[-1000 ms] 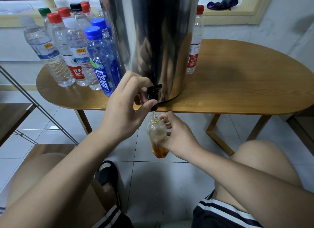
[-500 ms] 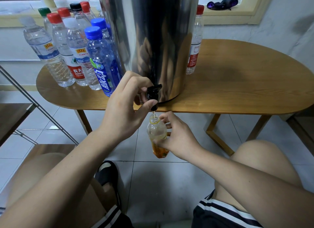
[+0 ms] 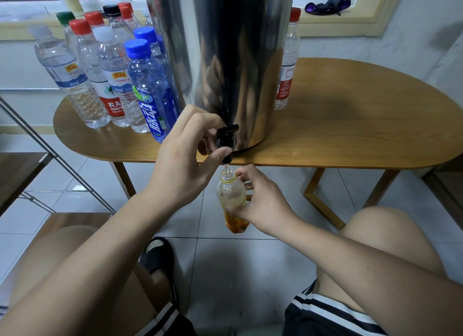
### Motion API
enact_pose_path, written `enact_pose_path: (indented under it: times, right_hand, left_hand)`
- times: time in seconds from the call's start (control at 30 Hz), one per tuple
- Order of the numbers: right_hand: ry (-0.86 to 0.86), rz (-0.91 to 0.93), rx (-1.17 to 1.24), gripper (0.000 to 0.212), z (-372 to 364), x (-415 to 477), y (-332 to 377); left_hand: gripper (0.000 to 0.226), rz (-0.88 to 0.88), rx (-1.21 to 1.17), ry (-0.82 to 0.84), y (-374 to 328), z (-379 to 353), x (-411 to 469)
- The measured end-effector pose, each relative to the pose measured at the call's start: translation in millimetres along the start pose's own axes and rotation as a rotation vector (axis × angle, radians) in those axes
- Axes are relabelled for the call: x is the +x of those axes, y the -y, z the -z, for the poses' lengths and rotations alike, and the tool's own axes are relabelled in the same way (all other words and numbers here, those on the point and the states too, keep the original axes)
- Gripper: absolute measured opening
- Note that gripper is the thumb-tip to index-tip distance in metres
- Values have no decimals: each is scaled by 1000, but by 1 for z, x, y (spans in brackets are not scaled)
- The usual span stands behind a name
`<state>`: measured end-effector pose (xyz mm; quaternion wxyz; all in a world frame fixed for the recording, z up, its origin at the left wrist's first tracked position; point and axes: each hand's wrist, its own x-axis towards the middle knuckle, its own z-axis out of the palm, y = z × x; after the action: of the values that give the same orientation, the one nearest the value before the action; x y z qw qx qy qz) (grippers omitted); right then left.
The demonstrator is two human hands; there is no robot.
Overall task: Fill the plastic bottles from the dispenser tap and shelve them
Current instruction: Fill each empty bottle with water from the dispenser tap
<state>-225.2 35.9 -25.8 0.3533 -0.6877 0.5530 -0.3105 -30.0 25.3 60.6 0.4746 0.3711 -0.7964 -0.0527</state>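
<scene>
- Table (image 3: 350, 125): wooden, light brown with visible grain, rounded oval top, standing against the back wall; angled wooden legs (image 3: 316, 200) beneath.
- Floor (image 3: 238, 260): pale glossy square tiles with thin dark joints.
- Window sill (image 3: 333, 22): cream-yellow painted frame running along the back, above the table.
- Cloth item (image 3: 325, 6): dark purple and black, crumpled, lying on the sill at right; its kind is unclear.
- Wall (image 3: 413, 47): whitish grey, below and right of the sill.
- Sandal (image 3: 157, 258): black slide, on the tiles, worn on a foot.
- Shorts (image 3: 325, 315): dark, with white stripes at the hem.

Glossy steel dispenser (image 3: 225, 60), clear plastic bottles (image 3: 112, 80), smooth wooden table (image 3: 350, 125).
</scene>
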Motion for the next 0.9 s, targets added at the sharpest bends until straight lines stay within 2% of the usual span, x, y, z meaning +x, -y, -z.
enact_pose_path:
  times: [0.9]
  right_hand:
    - [8, -6, -9, 64, 0, 0, 1]
  left_hand:
    - [49, 14, 9, 3, 0, 0, 0]
